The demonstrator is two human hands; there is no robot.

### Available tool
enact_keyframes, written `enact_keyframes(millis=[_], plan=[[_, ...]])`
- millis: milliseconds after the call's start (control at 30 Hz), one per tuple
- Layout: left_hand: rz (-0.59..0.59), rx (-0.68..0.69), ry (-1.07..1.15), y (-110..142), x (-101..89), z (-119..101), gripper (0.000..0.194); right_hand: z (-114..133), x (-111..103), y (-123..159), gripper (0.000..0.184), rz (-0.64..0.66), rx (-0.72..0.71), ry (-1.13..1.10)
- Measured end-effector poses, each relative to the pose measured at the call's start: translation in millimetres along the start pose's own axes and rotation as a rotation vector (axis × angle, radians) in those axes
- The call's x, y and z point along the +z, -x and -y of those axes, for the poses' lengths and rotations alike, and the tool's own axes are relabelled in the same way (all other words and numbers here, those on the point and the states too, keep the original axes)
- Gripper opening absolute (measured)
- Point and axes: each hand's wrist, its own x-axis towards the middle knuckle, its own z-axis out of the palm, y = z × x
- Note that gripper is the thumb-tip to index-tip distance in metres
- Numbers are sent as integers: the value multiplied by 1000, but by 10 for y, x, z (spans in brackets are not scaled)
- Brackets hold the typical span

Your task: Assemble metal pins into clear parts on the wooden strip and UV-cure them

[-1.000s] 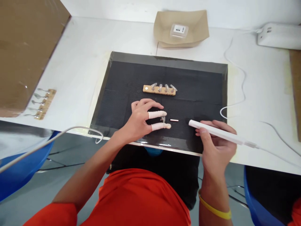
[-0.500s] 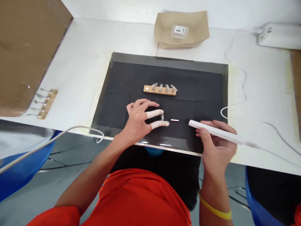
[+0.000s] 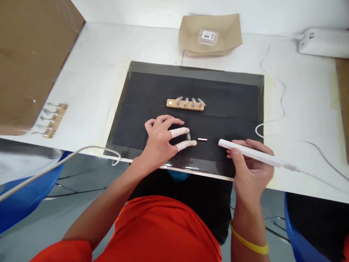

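The finger cots on the thumb and index finger of my left hand (image 3: 162, 140) are white. Between those two fingertips is a small translucent false nail tip (image 3: 188, 136), held near the mat. My right hand (image 3: 249, 165) wraps around a white, pen-shaped corded nail drill (image 3: 251, 153), its front end pointing left. On the black mat (image 3: 229, 102), a short shiny metal rod (image 3: 202, 139) lies between the nail tip and the drill. Farther back, a cork-coloured strip (image 3: 174, 104) carries several clear nail tips on small metal mounts.
A brown paper tray (image 3: 231, 38) with a labelled clear box (image 3: 208, 37) stands at the back. Another strip of nail tips (image 3: 56, 120) sits at left beside a large brown board (image 3: 35, 54). A white power strip (image 3: 324, 42) and loose cables are on the right.
Almost nothing differs. My left hand's rear fingers have shifted very slightly left; the nail tip and the drill stay in my grasp.
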Motion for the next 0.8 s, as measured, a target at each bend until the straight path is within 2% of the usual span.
enact_keyframes(millis=[367, 800], plan=[[0, -21, -4, -2, 20, -16, 26, 1, 6, -7, 39, 3, -6, 8], [40, 1, -15, 5, -11, 1, 40, 2, -6, 1, 38, 9, 4, 2]])
